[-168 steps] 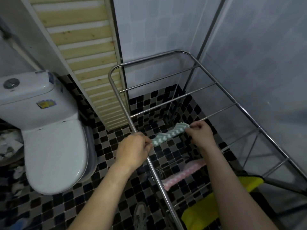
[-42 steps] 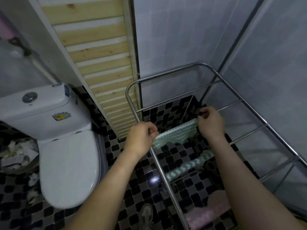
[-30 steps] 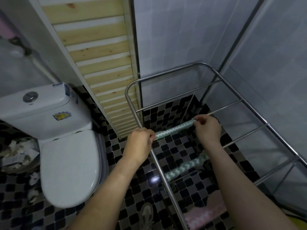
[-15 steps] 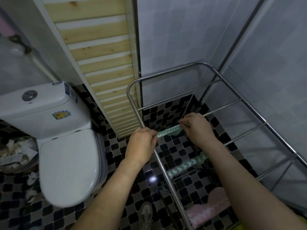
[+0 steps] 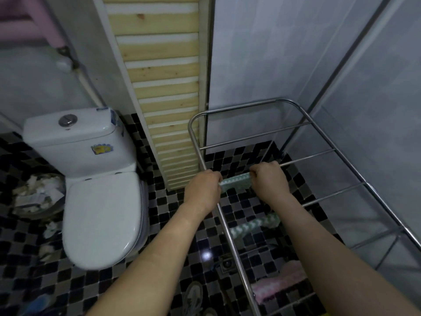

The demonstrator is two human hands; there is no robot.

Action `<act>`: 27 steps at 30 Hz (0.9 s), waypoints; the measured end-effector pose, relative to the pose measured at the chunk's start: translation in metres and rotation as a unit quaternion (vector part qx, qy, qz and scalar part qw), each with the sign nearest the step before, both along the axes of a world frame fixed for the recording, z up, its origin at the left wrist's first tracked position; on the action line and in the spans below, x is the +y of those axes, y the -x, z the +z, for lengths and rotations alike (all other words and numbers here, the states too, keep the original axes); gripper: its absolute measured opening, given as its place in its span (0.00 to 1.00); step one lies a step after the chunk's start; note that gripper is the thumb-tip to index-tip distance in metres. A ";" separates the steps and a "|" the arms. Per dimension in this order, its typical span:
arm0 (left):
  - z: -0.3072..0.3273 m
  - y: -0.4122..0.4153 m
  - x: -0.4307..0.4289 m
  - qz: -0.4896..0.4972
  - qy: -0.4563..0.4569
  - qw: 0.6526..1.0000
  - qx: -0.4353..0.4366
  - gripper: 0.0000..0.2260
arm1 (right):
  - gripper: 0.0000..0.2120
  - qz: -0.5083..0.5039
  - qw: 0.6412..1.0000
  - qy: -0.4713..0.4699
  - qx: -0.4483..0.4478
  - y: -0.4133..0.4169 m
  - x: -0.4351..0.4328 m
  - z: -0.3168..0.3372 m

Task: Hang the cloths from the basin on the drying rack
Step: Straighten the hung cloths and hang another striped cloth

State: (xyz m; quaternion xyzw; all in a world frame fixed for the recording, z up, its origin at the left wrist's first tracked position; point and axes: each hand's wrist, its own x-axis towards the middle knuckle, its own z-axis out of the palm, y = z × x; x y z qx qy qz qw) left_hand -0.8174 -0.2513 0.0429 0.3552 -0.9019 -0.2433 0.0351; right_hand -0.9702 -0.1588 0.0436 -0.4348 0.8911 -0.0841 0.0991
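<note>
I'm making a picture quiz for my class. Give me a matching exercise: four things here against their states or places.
1 far green cloth
2 near green cloth
3 pink cloth
4 toilet lid

A shut
B cloth nearest the person
C gripped by left hand and right hand
D middle cloth on the rack, untouched

Pairs: 1-C, 2-D, 3-B, 4-A

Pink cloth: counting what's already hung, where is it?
Head view, lower right: pink cloth hangs on the drying rack, nearer than the hung green cloth.
</note>
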 end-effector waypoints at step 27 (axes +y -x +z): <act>0.046 -0.300 0.075 0.450 -0.160 0.816 0.325 0.12 | 0.09 0.169 0.814 0.094 -0.548 -0.288 -0.029 0.068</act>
